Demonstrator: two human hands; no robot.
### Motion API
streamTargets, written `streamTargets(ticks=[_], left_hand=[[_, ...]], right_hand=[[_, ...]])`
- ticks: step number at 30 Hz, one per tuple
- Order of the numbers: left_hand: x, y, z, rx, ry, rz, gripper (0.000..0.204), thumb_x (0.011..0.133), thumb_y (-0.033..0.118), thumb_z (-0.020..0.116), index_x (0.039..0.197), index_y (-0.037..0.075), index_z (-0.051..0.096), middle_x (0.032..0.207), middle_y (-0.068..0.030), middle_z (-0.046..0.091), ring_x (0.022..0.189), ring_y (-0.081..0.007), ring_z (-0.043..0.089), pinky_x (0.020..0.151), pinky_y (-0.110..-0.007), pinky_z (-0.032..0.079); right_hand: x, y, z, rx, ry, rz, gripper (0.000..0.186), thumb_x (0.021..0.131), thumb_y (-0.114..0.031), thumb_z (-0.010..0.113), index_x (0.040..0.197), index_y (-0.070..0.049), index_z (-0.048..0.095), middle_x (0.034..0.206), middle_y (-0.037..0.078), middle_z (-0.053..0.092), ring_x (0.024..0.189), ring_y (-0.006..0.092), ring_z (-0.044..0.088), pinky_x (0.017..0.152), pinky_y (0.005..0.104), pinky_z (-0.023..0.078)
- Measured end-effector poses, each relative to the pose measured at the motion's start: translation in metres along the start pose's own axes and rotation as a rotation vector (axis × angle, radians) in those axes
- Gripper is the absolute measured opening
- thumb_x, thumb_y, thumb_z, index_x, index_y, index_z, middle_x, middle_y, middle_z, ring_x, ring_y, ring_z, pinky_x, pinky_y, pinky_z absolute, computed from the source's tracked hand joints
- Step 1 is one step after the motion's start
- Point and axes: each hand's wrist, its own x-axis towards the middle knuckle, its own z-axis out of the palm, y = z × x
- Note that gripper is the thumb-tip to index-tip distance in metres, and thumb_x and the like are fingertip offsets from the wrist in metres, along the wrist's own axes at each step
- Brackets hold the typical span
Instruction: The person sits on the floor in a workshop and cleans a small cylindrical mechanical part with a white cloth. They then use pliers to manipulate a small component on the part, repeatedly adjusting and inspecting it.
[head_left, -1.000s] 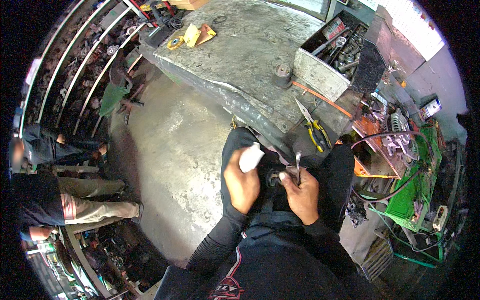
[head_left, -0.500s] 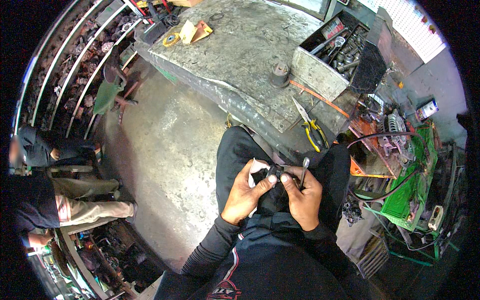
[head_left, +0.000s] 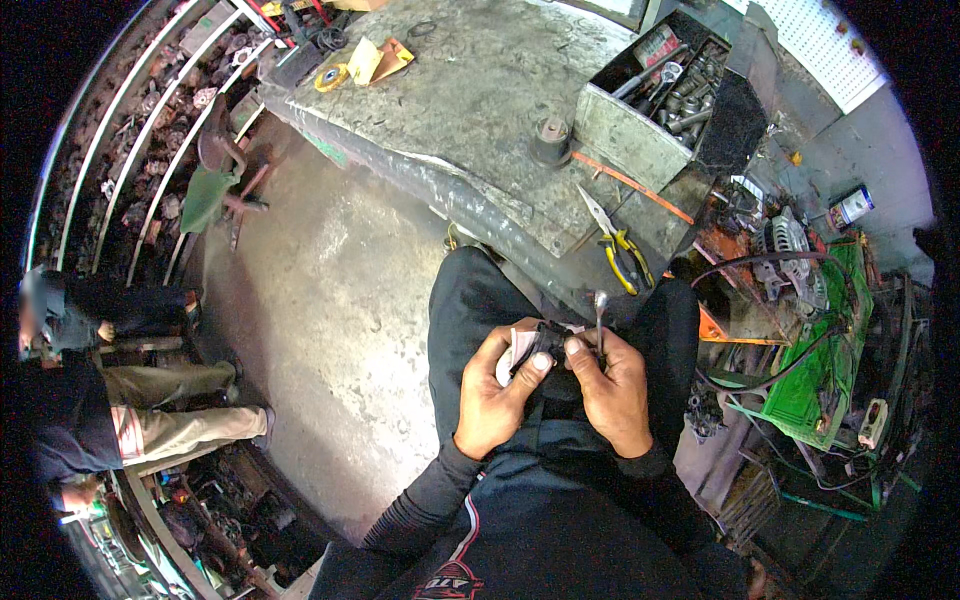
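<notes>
My left hand [head_left: 497, 400] is closed around a white cloth or paper [head_left: 506, 362] and a small black part [head_left: 550, 338], above my lap. My right hand [head_left: 610, 395] pinches the same black part with its thumb while its fingers hold a thin metal tool [head_left: 600, 308], upright, that looks like a wrench. Fingers and cloth hide much of the part. On the bench [head_left: 430, 100] beyond my knees lie long-nose pliers [head_left: 625, 265] with yellow-black handles.
A toolbox of sockets [head_left: 632, 135], a metal cylinder [head_left: 553, 135] and yellow tape [head_left: 330, 78] sit on the bench. At right are an alternator [head_left: 780, 250] and green crate [head_left: 800, 395]. Shelves of parts [head_left: 140, 130] stand left. Two people [head_left: 150, 420] are at the lower left.
My left hand has come rightward with the white material to meet the black part beside my right hand. The metal tool in my right hand has shifted slightly.
</notes>
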Motion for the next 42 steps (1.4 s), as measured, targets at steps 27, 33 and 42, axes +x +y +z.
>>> streamTargets(ticks=[27,33,42], left_hand=[[0.035,-0.019,-0.002,-0.105,0.214,-0.094,0.040,0.094,0.028,0.046,0.115,-0.002,0.063,0.107,-0.0125,0.068,0.103,-0.0231,0.062,0.097,-0.035,0.046],[0.027,0.000,0.004,-0.115,0.230,-0.190,0.043,0.093,0.033,0.044,0.110,0.000,0.065,0.103,-0.0096,0.065,0.093,-0.0199,0.057,0.087,-0.032,0.044],[0.034,-0.009,-0.006,0.285,0.007,-0.111,0.034,0.101,0.027,0.046,0.112,-0.001,0.062,0.104,-0.0097,0.065,0.099,-0.0204,0.059,0.092,-0.033,0.044]], right_hand=[[-0.024,-0.006,0.011,0.870,-0.393,0.543,0.031,0.107,-0.029,0.053,0.106,-0.001,0.064,0.082,0.008,0.063,0.068,0.0178,0.060,0.062,0.0340,0.051],[-0.017,0.005,0.023,0.920,-0.439,0.559,0.026,0.109,-0.023,0.050,0.098,-0.003,0.062,0.077,0.007,0.064,0.063,0.0179,0.062,0.061,0.0320,0.053],[0.023,0.029,-0.038,-0.431,-0.291,-0.365,0.011,0.093,-0.019,0.063,0.090,-0.008,0.063,0.082,0.013,0.062,0.085,0.0373,0.063,0.074,0.0472,0.048]])
